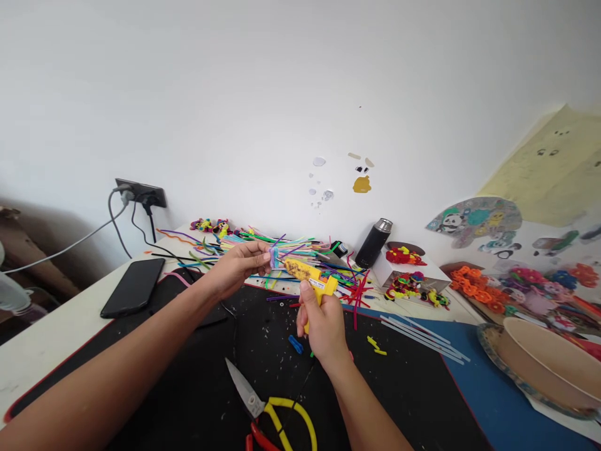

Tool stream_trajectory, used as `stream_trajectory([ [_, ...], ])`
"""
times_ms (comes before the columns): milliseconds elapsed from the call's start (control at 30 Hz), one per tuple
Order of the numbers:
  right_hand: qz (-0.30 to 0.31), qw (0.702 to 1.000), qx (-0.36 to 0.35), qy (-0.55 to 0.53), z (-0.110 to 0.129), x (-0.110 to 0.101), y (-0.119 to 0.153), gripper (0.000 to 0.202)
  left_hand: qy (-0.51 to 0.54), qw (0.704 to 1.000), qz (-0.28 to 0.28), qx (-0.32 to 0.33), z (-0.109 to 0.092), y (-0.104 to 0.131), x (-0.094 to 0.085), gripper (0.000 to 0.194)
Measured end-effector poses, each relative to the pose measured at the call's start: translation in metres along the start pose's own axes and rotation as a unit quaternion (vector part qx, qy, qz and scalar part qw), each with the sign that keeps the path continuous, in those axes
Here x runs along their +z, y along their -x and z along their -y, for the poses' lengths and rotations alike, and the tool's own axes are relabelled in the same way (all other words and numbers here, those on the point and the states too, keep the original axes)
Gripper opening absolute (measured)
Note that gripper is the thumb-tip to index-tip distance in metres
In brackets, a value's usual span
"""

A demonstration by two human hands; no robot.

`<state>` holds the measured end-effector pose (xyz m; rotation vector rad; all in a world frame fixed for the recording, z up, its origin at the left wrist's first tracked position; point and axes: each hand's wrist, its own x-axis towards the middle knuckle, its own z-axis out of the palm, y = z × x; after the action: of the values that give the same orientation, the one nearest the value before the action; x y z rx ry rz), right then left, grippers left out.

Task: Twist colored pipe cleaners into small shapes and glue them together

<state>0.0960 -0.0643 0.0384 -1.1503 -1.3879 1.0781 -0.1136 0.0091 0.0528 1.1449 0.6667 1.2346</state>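
Note:
My right hand is wrapped round the handle of a yellow glue gun, whose barrel has brown stains. The gun's nozzle points left, close to a small light-blue and purple pipe cleaner piece. Thumb and fingers of my left hand pinch that piece; whether the nozzle touches it I cannot tell. A heap of coloured pipe cleaners lies behind both hands. Below the gun, a small blue pipe cleaner piece rests on the black mat.
Scissors with yellow and red handles lie at the front. A phone is on the left. Clear glue sticks, a black bottle, a white box and a beige bowl stand or lie on the right.

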Motion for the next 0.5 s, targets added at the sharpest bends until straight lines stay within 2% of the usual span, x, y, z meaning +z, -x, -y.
stream_trajectory([
  [500,-0.003,1.0,0.001,-0.011,-0.0002,-0.0019,-0.0003,0.074,-0.049,0.999,0.009,0.009,-0.0005,0.0023,0.0046,0.03],
])
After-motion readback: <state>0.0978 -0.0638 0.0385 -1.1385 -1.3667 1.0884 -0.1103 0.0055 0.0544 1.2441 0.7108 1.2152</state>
